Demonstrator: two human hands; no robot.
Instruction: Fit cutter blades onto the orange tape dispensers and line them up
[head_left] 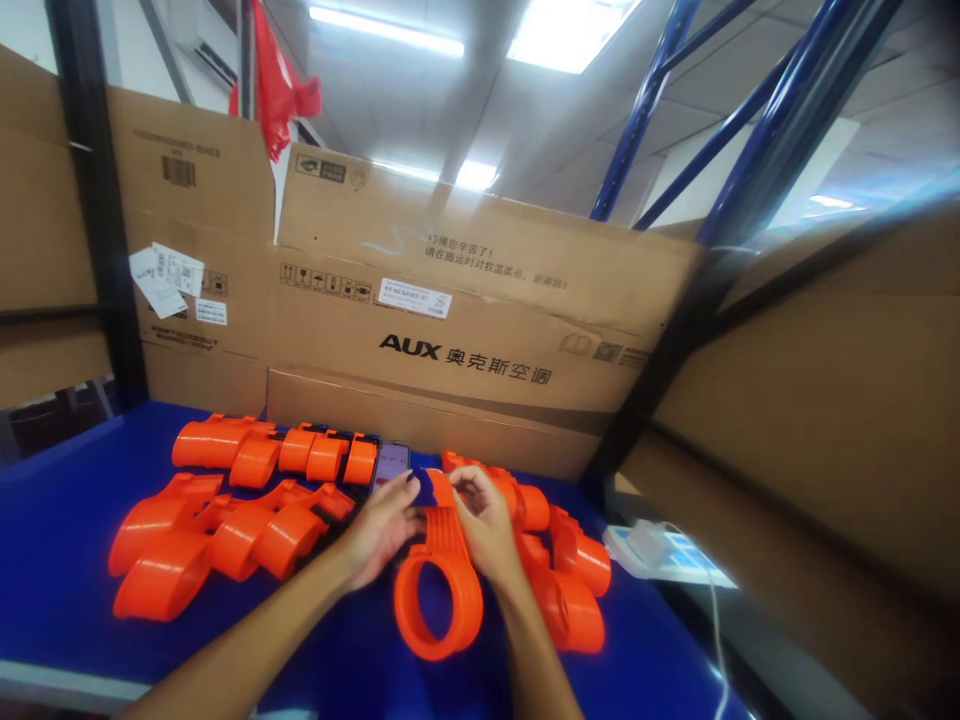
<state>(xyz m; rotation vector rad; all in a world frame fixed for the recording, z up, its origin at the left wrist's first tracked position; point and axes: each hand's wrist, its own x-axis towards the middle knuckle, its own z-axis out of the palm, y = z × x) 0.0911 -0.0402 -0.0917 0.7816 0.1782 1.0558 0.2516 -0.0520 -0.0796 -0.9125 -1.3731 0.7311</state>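
Note:
An orange plastic part (439,600), with a round ring at its near end and a ribbed neck above it, lies between my hands over the blue tabletop. My right hand (486,520) is closed, its thumb and fingers pinching the upper end of this part. My left hand (381,532) is at the part's left side, thumb and fingers apart. Something dark shows by its lower fingertips, too small to make out. Just behind the left hand lies a phone (392,465) with its screen lit.
Several similar orange parts (161,575) stand in rows at left, some with black pieces attached. More orange parts (574,610) crowd the right side. Cardboard panels (480,330) wall the back. A white power strip (671,555) with a cable sits at the right edge, near a dark post.

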